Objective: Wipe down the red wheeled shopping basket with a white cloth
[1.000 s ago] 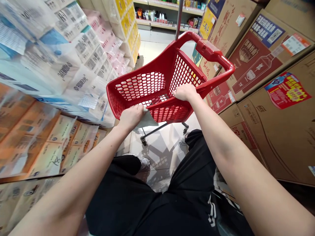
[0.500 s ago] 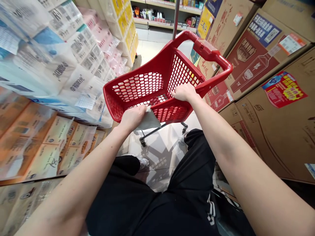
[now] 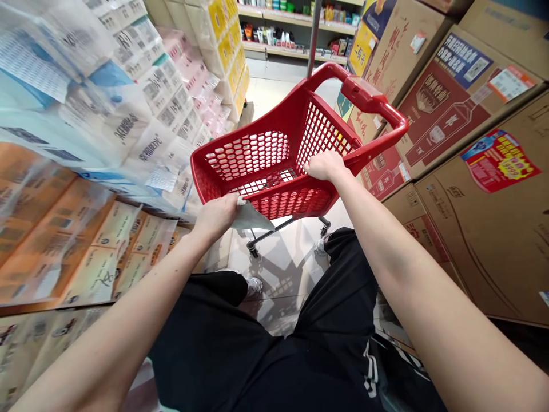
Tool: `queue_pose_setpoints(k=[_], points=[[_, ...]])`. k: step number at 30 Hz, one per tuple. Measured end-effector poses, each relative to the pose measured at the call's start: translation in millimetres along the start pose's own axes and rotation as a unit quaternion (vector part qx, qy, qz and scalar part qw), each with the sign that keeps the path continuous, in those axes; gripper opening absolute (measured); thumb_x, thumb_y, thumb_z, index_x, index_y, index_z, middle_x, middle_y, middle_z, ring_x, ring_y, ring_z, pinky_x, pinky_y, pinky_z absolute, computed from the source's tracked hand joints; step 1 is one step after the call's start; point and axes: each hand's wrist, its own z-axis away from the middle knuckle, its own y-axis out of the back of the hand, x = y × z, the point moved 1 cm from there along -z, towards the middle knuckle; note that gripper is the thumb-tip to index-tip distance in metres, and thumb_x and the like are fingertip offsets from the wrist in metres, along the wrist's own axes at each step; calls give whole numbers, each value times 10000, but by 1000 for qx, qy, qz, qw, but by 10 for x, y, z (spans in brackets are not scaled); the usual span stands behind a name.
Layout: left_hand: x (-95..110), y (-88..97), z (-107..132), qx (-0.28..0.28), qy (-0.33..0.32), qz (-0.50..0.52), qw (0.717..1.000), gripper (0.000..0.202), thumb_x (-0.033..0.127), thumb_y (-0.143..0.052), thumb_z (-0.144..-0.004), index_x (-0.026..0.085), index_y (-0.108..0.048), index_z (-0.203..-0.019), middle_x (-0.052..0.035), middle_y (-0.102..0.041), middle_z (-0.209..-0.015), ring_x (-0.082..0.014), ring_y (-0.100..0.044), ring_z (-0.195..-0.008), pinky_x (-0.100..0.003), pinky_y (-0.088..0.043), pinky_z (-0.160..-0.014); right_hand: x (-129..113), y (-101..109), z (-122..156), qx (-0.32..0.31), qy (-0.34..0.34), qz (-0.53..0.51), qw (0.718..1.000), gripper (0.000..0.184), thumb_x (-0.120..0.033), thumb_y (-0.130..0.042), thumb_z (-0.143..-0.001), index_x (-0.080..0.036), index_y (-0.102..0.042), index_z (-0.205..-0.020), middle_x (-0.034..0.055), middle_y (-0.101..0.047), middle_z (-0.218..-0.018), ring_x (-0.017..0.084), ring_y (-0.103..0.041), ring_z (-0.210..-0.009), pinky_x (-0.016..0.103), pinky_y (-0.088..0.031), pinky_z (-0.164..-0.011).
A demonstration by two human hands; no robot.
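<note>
A red plastic shopping cart (image 3: pixel 295 197) with perforated walls stands in front of me, its basket holding nothing that I can see. My left hand (image 3: pixel 217 216) is closed on a pale grey cloth (image 3: pixel 253 217) at the cart's near rim, toward the left end. The cloth hangs down over the outside of the near wall. Farther right, my right hand (image 3: pixel 325 166) wraps around the same rim, close to the handle end. The red push handle (image 3: pixel 366 94) rises beyond it, untouched. Fingertips of both hands are partly hidden.
Wrapped tissue packs (image 3: pixel 128 126) are stacked along the left, with orange packs (image 3: pixel 55 229) below. Cardboard cartons (image 3: pixel 484 212) wall in the right side. Shelves of bottles and tubes (image 3: pixel 278 37) stand ahead, behind a metal pole (image 3: pixel 315 40). The cart's wheels (image 3: pixel 253 249) rest on pale tiles near my feet.
My left hand has slid left along the near rim with the cloth. My right hand keeps its grip on the rim. The whole view has shifted slightly, the cart appearing farther right.
</note>
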Motion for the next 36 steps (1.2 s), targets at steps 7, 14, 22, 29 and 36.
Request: queue_pose_setpoints(k=[7, 14, 22, 29, 36], points=[[370, 145, -428, 2, -51, 12, 999, 385, 410, -334, -990, 140, -602, -1049, -135, -708, -994, -275, -682, -906, -307, -423, -618, 37, -39, -84, -9, 15, 5, 1000, 505, -412, -334, -954, -169, -737, -1136, 129, -697, -1219, 306, -639, -1125, 373, -444, -954], [391, 178, -667, -15, -73, 56, 996, 617, 533, -157, -1012, 181, -644, -872, -89, -713, -816, -241, -680, -763, -297, -343, -565, 96, -72, -181, -32, 14, 3, 999, 527, -443, -334, -943, -165, -726, -1161, 138, -688, -1233, 328, -631, -1133, 398, -455, -935], [409, 28, -390, 109, -96, 79, 986, 531, 462, -230, -1024, 138, -621, -1180, -138, -708, -1071, -249, -670, -920, -316, -408, -671, 71, -64, -128, -15, 9, 2, 1000, 512, -445, -356, -947, -148, -726, -1141, 147, -698, -1202, 323, -629, -1127, 382, -430, -951], [420, 132, -605, 24, -10, 102, 994, 604, 490, -185, -1015, 174, -667, -833, -91, -702, -755, -203, -626, -668, -292, -301, -559, 61, -57, -75, -7, 6, 0, 1000, 502, -436, -375, -945, -141, -718, -1162, 147, -701, -1196, 318, -612, -1161, 359, -420, -956], [441, 160, -696, -15, 2, 160, 987, 633, 503, -203, -1005, 178, -637, -679, -80, -684, -681, -180, -601, -610, -288, -316, -546, 130, -79, -69, -10, 12, -1, 1000, 506, -433, -356, -930, -157, -741, -1106, 150, -707, -1180, 334, -643, -1103, 393, -453, -905]])
